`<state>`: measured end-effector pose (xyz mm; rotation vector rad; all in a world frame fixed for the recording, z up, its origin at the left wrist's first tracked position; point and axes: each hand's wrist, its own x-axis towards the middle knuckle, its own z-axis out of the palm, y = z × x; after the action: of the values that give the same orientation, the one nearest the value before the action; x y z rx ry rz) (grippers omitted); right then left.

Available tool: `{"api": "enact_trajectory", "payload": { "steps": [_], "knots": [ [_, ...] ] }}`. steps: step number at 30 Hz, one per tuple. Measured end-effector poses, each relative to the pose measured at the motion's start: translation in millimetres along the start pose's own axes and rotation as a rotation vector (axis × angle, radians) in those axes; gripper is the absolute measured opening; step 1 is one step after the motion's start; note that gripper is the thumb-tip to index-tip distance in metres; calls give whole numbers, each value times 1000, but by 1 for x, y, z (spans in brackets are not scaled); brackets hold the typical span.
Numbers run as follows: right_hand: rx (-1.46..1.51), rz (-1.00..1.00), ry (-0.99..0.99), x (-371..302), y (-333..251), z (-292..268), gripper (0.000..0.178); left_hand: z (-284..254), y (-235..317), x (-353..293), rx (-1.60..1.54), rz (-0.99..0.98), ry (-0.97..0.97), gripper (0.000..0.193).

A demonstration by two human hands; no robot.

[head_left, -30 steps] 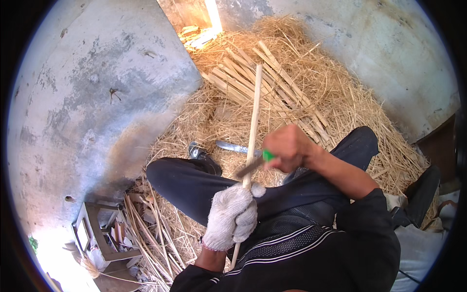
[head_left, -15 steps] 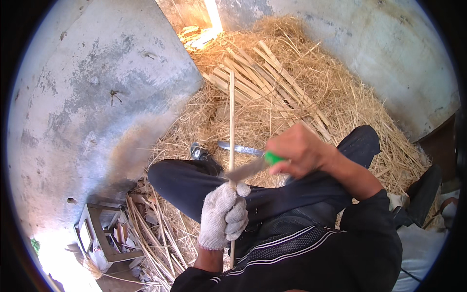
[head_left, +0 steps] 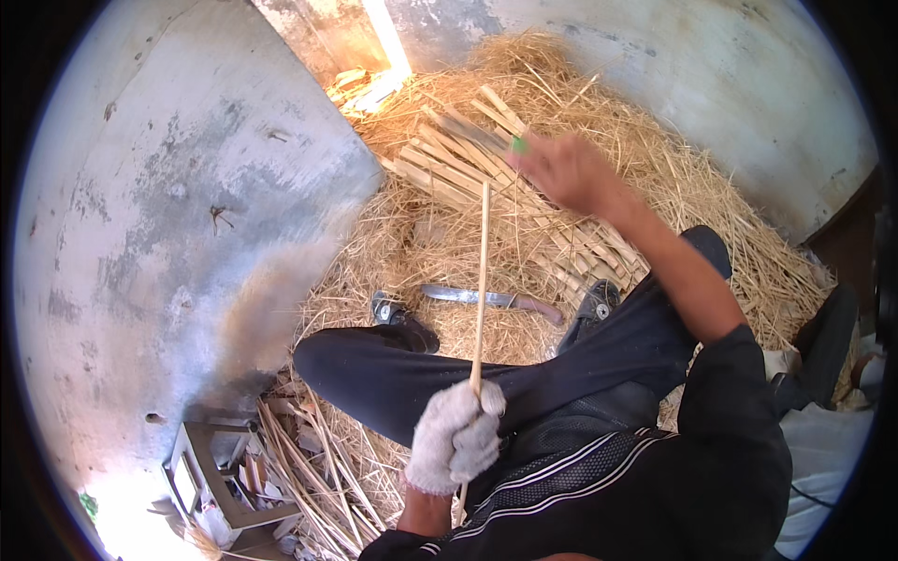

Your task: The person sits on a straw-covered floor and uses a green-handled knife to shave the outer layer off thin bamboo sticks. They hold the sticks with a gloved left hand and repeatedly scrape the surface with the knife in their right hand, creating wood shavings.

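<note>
My left hand (head_left: 456,438), in a whitish knit glove, is closed round a long, thin, pale strip of split bamboo or wood (head_left: 482,280). The strip stands out ahead of the fist, and its lower end shows below the glove near my lap. My bare right hand (head_left: 564,171) is stretched far forward, beyond the strip's tip, and grips a green-handled knife (head_left: 520,146). Motion blurs the knife; its greyish blade points up and left, over the pile of strips. The blade is apart from the strip.
Split strips (head_left: 449,159) lie on a heap of straw-like shavings (head_left: 655,178) ahead. A larger knife (head_left: 468,295) with a brown handle rests between my feet. At the lower left are thin strips (head_left: 323,467) and an upturned wooden stool (head_left: 220,486). Walls (head_left: 187,187) stand left and far right.
My right hand and the knife have swept forward from just above the glove to beyond the strip's tip. The strip now leans slightly right, still in my left hand.
</note>
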<state>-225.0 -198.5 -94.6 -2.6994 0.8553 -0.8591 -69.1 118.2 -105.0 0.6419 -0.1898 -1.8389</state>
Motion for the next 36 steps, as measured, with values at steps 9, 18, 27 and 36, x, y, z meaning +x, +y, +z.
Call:
{"api": "enact_trajectory", "payload": {
  "steps": [9, 18, 27, 36],
  "knots": [
    [290, -279, 38, -56, -59, -27, 45, 10, 14, 7, 98, 159, 65, 30],
    [338, -405, -248, -83, -98, -6, 43, 14, 18, 13, 23, 60, -74, 30],
    [226, -416, -83, -70, -85, 11, 40, 14, 18, 14, 56, 53, 60, 31],
    [225, 209, 233, -22, 23, -1, 51, 19, 1, 7, 309, 118, 209, 31]
  ]
}}
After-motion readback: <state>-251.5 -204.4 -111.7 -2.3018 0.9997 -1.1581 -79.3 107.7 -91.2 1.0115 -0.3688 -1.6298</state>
